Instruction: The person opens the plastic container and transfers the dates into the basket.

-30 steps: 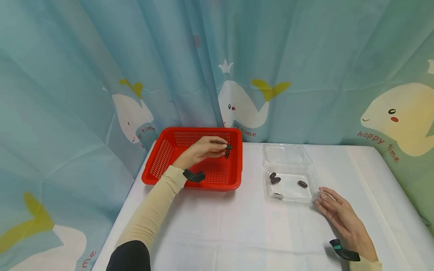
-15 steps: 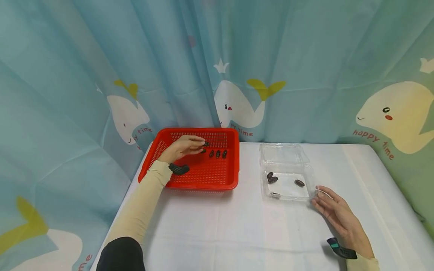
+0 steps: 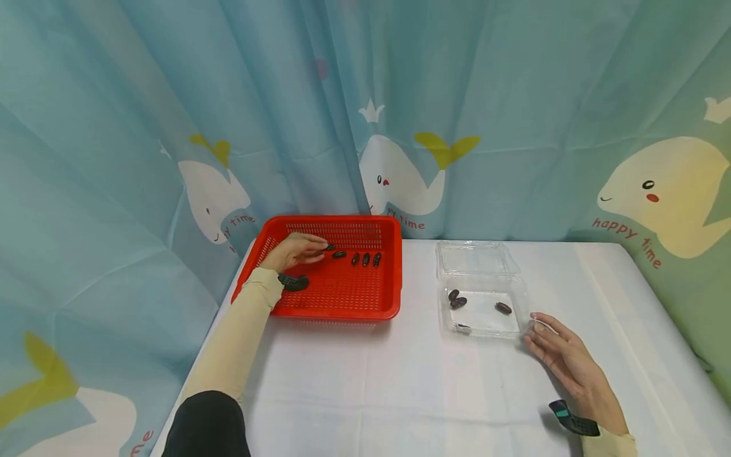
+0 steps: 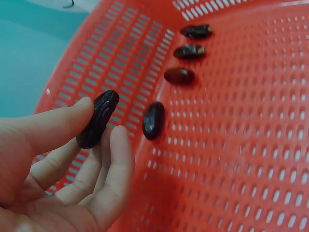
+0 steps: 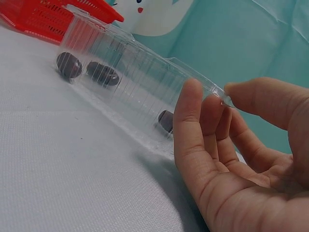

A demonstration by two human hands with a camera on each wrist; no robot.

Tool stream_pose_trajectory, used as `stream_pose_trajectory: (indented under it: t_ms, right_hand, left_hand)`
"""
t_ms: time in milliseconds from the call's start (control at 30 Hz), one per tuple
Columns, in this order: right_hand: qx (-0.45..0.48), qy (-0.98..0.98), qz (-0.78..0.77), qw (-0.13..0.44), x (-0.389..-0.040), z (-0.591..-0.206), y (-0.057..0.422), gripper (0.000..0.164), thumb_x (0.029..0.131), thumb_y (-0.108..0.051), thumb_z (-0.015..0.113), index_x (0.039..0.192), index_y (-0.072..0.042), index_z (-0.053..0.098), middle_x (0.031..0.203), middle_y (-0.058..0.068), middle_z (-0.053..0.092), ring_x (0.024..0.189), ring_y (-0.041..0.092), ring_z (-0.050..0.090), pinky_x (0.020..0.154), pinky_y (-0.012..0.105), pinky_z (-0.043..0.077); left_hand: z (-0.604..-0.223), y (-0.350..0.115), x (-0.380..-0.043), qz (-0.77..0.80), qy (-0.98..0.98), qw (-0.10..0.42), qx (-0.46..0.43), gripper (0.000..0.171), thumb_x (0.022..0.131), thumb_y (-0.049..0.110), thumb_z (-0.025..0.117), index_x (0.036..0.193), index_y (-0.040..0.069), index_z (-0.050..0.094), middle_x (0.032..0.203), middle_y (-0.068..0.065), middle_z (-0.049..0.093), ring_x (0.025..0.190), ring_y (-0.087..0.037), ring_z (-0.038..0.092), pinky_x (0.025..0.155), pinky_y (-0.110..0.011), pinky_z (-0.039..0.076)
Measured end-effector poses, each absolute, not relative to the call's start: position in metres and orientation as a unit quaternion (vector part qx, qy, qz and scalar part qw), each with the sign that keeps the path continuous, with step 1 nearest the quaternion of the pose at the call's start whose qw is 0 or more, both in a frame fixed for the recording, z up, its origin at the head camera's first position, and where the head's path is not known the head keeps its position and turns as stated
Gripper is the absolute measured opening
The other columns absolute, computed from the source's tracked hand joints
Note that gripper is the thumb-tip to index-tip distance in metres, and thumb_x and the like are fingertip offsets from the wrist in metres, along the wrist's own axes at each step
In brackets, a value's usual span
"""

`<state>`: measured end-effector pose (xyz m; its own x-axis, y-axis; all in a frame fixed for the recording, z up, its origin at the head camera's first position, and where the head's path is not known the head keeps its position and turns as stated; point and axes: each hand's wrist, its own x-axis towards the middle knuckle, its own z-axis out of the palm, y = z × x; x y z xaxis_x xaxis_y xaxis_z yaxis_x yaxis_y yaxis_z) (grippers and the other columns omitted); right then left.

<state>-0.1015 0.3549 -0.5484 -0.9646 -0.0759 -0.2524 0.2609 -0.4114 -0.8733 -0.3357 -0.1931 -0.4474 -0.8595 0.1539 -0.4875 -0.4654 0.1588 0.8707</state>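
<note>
My left hand is inside the red plastic basket, near its back left. Its thumb and fingers pinch a dark, glossy date, held above the basket's floor. Beside it in the left wrist view lies another date, and three more sit in a row, the nearest a browner date. My right hand pinches the rim of the clear plastic box at its near right corner, thumb on top and fingers against the wall. Several dates stay in that box, among them a lone date on the right.
The box's clear lid lies folded back behind it. A white cloth covers the table. Blue curtains printed with whales hang right behind and along the left side, close to the basket.
My left hand has moved leftward inside the basket with a date in its fingers, uncovering the dates lying there. The right hand keeps its hold on the box. The head view has shifted slightly.
</note>
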Motion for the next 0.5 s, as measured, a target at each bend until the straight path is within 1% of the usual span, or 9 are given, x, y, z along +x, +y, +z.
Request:
stream_pose_trajectory:
  t_ms: [167, 333, 433, 500]
  right_hand:
    - [0.086, 0.539, -0.832, 0.099, -0.102, -0.548, 0.355, 0.031, 0.109, -0.006, 0.05, 0.122, -0.028, 0.068, 0.121, -0.009, 0.063, 0.103, 0.005, 0.068, 0.094, 0.022, 0.059]
    - [0.095, 0.544, -0.828, 0.097, -0.102, -0.549, 0.355, 0.03, 0.109, -0.007, 0.051, 0.121, -0.03, 0.067, 0.12, -0.009, 0.063, 0.103, 0.005, 0.068, 0.093, 0.022, 0.059]
    - [0.096, 0.544, -0.828, 0.097, -0.102, -0.549, 0.355, 0.03, 0.109, -0.007, 0.051, 0.121, -0.03, 0.066, 0.119, -0.009, 0.062, 0.102, 0.005, 0.068, 0.093, 0.022, 0.059]
    - [0.091, 0.546, -0.827, 0.098, -0.101, -0.549, 0.355, 0.03, 0.109, -0.007, 0.05, 0.122, -0.029, 0.065, 0.12, -0.009, 0.062, 0.103, 0.005, 0.068, 0.093, 0.021, 0.059]
  left_hand:
    - [-0.454, -0.196, -0.338, 0.619, 0.74, 0.237, -0.116, 0.044, 0.103, 0.004, 0.062, 0.145, -0.006, 0.055, 0.097, 0.005, 0.067, 0.094, -0.013, 0.069, 0.099, -0.034, 0.06]
    - [-0.462, -0.199, -0.342, 0.608, 0.747, 0.24, -0.122, 0.043, 0.103, 0.004, 0.063, 0.144, -0.008, 0.056, 0.095, 0.003, 0.069, 0.087, -0.012, 0.072, 0.089, -0.031, 0.063]
    - [-0.465, -0.2, -0.343, 0.598, 0.756, 0.237, -0.121, 0.043, 0.103, 0.004, 0.063, 0.143, -0.009, 0.057, 0.094, 0.003, 0.07, 0.083, -0.01, 0.073, 0.091, -0.031, 0.063]
    - [-0.467, -0.199, -0.343, 0.585, 0.768, 0.232, -0.114, 0.041, 0.103, 0.004, 0.062, 0.141, -0.01, 0.058, 0.096, 0.001, 0.07, 0.084, -0.01, 0.073, 0.095, -0.034, 0.062]
